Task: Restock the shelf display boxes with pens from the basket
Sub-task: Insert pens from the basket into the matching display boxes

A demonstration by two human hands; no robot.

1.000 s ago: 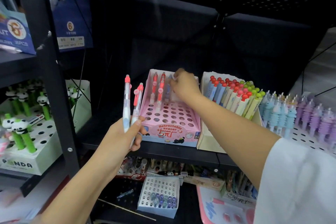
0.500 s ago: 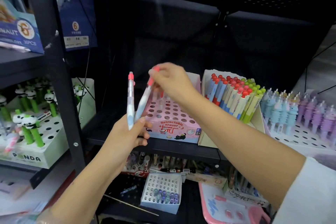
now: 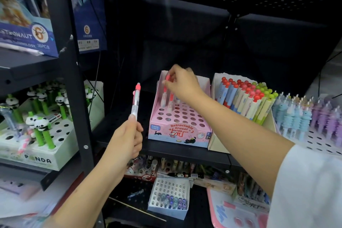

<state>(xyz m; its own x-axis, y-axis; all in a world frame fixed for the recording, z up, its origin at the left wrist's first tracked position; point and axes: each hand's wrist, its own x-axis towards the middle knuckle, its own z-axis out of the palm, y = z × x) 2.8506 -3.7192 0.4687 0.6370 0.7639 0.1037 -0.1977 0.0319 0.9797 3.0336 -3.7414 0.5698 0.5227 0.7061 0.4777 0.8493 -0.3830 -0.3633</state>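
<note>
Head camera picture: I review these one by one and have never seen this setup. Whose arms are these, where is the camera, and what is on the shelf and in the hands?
There is no machine; a person wears one camera on the head, looking down at their own arms. The left hand grips one pen upright. The right hand pinches another pen over the back row of the pink display box, which has mostly empty holes. Beside it on the shelf stand a box of red- and green-topped pens and, to the left, panda pens.
</note>
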